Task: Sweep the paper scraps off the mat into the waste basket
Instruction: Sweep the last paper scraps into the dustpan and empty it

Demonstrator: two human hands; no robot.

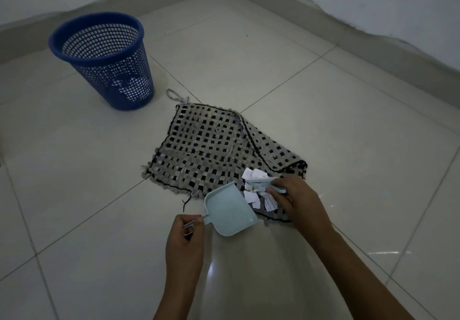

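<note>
Scraps lie between pan and brush at the mat's near corner.
The left hand (184, 235) grips the dustpan (230, 209) handle; the right hand (296, 195) is closed round the brush (263, 182), which touches the scraps (254, 192) on the mat (211, 145). The basket (104, 58) stands well apart on the floor (323, 95).

Pale tiled floor (311, 90), grey skirting along the far walls. Blue mesh waste basket (104, 58) upright at far left, well apart from the woven grey-and-black mat (206, 145), one mat edge folded over on the right. White paper scraps (254, 190) heaped at the mat's near corner. Left hand (185, 235) closed round the handle of a light blue dustpan (230, 210), open lip touching the mat edge just beside the scraps. Right hand (296, 200) wrapped round a small light blue brush (263, 182), pressed among the scraps. Both forearms bare.
</note>
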